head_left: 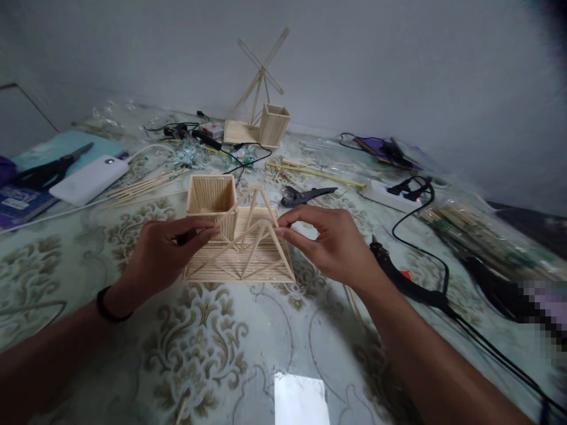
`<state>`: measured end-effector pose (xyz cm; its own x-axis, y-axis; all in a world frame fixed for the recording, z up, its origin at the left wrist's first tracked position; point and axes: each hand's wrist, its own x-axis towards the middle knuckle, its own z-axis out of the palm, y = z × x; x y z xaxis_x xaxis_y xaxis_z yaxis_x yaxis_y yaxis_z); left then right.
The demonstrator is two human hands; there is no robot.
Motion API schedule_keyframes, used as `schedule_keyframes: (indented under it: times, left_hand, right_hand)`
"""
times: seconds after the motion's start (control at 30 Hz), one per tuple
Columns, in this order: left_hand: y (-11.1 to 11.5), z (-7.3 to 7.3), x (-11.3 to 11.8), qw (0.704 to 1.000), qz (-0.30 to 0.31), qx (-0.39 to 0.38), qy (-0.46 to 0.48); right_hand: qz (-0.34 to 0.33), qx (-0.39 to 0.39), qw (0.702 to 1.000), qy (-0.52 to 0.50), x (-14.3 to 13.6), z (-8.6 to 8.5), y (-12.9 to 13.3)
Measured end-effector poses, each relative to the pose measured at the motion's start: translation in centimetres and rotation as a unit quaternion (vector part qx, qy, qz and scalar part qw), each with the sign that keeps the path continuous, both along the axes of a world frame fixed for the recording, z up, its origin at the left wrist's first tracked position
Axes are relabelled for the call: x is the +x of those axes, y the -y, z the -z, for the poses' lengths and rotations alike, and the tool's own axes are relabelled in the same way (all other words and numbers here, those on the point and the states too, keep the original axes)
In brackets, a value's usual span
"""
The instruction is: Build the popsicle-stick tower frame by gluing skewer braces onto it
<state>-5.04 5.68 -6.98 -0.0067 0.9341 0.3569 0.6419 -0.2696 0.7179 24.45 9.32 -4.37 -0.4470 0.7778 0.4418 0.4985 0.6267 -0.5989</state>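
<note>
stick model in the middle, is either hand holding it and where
The right hand pinches the stick model near the top of its front frame's right leg. The left hand pinches at its left side; the exact grip is unclear.

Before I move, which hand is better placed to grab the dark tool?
Right, I'd judge. The right hand is just in front of the dark tool; the left hand is across the stick frame, by the open box. Both pinch the frame, so the right would likely release first.
</note>
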Motion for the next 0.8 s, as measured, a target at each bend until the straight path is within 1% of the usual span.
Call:
schedule_keyframes:
  times: [0.17, 0.37, 0.7, 0.8]
  left_hand:
    - [-0.08, 0.09, 0.00, 1.000, 0.005, 0.003, 0.010]
    - [-0.09, -0.02, 0.00, 1.000, 0.004, 0.001, 0.012]
    - [-0.22, -0.08, -0.07, 1.000, 0.004, -0.002, 0.026]
    - [-0.16, -0.22, -0.15, 1.000, 0.005, -0.001, 0.015]
  right_hand:
    - [0.001, 0.044, 0.999, -0.009, -0.43, 0.50, 0.33]
    - [0.011, 0.067, 0.998, 0.006, -0.64, 0.77, 0.48]
    - [0.005, 0.039, 0.999, -0.012, -0.59, 0.40, 0.43]
    - [0.000, 0.028, 1.000, -0.012, -0.43, 0.32, 0.18]
